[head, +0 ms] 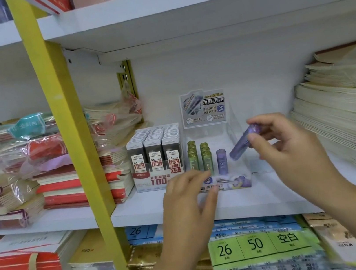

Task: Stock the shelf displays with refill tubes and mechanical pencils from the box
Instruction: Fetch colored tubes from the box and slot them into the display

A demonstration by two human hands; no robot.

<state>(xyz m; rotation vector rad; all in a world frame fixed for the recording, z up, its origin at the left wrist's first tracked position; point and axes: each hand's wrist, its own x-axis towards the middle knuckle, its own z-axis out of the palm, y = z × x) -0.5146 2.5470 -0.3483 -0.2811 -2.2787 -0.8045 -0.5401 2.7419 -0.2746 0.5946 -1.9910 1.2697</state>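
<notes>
Right hand [290,148] is pinching a purple tube [243,142] between thumb and fingers, near its upper end. The tube is tilting, lower end pointing down-left into the open top of the clear display box [233,126] and hanging above the box floor.

Left hand [188,193] is reaching toward the front of the display box with fingers loosely spread and holding nothing. It is motion-blurred, so contact with the box front cannot be told.

Inside the box, green tubes [199,157] are standing upright in two rows on the left. One standing purple tube [222,160] is sitting just beside them on the right, and the rest of the box is showing bare floor.

The display box is sitting on a white shelf [137,210], with a printed card [203,108] standing at its back. A tray of grey lead boxes [156,159] is standing just beside it on the left. Notebook stacks [76,184] are lying further left behind a yellow post [72,132], and a paper stack [342,114] is lying at right.
</notes>
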